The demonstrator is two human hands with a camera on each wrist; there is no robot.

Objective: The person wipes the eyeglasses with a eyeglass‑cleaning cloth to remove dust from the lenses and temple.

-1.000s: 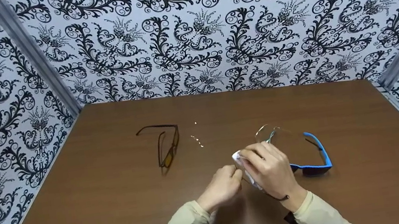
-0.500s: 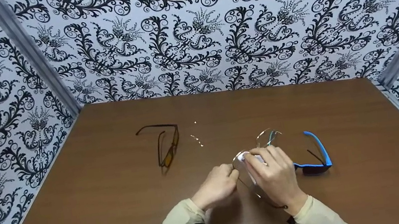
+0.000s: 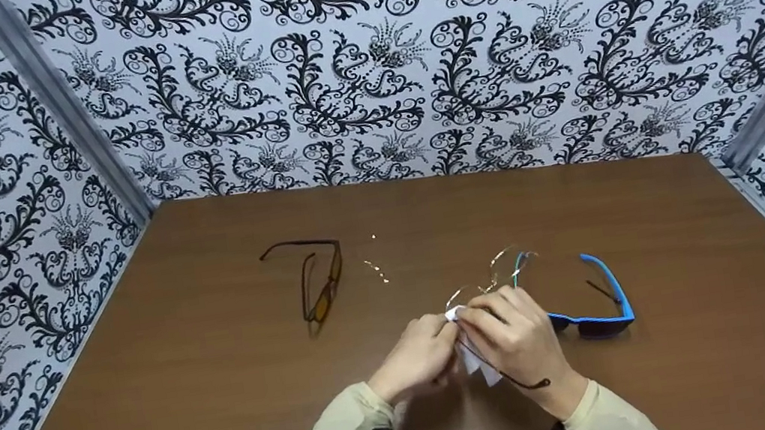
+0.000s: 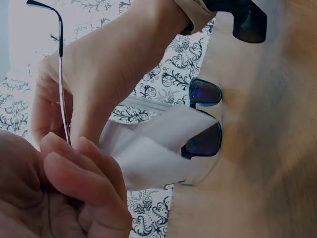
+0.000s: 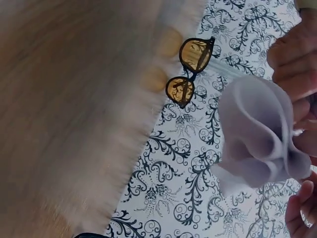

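My left hand [image 3: 415, 356] pinches thin wire-framed glasses. One round rim [image 3: 454, 298] shows beyond the fingers, and a dark-tipped temple [image 4: 62, 94] sticks out toward the right wrist. My right hand [image 3: 525, 334] holds a white cloth [image 3: 481, 367] against these glasses, its thumb and fingertips close to the left fingers. Folds of the cloth [image 5: 257, 134] hang below the hands, and most of the lenses are hidden. Just past the right hand lies another thin-framed pair of glasses [image 3: 502, 255] with teal on its temples.
Blue-framed sunglasses [image 3: 604, 324] lie on the brown table [image 3: 227, 390], right of the right hand. Black glasses with amber lenses [image 3: 324, 303] rest to the left, temples unfolded. Patterned walls [image 3: 362, 81] close off the back and sides.
The white cloth has shifted down on the held glasses, and its loose ends now hang below the fingers. The right hand has moved slightly closer to the left hand, which stays nearly in place.
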